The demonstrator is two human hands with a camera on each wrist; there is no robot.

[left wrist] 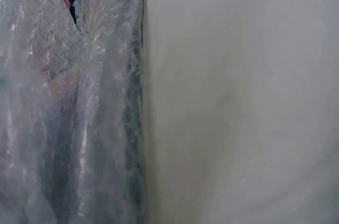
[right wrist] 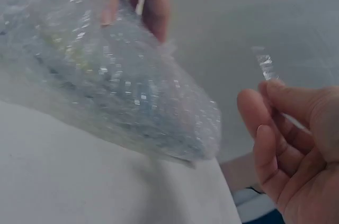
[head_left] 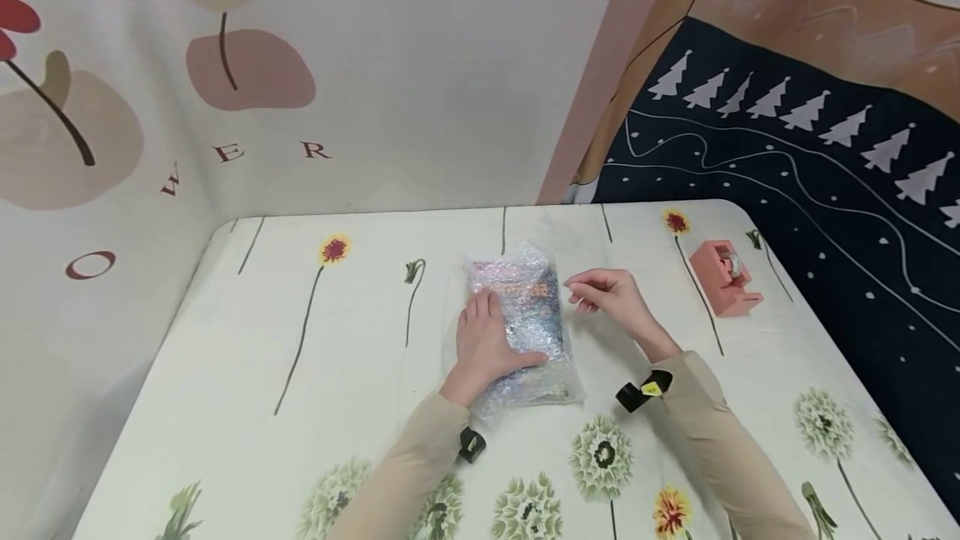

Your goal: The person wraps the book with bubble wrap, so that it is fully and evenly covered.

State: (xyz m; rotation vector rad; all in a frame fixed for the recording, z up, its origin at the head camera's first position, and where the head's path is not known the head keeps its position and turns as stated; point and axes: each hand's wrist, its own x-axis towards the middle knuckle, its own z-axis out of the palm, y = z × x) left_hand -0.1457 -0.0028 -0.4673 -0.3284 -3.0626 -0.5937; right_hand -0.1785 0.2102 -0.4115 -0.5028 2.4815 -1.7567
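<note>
Head view: a flat, bubble-wrapped package with dark printed contents [head_left: 525, 323] lies mid-worktop [head_left: 300, 407], long axis running away from the person; the left hand [head_left: 487, 348] rests on it, fingers straight; the right hand [head_left: 611, 298], just right of it and apart, pinches a short strip of clear tape [right wrist: 265, 64]; a pink tape dispenser [head_left: 723, 277] stands further right; nothing lies between.

Left hand [head_left: 483, 346] lies flat; right hand [head_left: 611, 297] hovers, fingers pinched
</note>
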